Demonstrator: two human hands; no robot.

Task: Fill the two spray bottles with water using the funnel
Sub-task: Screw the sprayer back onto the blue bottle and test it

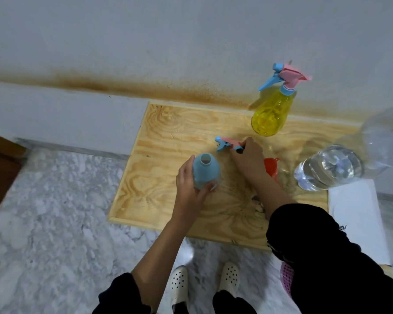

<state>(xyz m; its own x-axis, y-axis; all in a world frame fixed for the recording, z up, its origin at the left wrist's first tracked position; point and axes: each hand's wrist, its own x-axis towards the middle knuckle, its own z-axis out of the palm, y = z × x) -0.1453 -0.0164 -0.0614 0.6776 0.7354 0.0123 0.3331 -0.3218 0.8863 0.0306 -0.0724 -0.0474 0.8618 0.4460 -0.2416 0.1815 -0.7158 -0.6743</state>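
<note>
The left hand (186, 189) grips the uncapped blue bottle (205, 171), the right hand (247, 159) holds a spray head (229, 145) on the wooden surface (168, 132), with the red funnel (271, 168) and a clear bottle of water (329, 168) to its right.

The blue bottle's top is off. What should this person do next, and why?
Probably the right hand should let go of the spray head on the board and pick up the orange funnel beside it: the blue bottle, gripped by the left hand, stands open-necked and ready.
</note>
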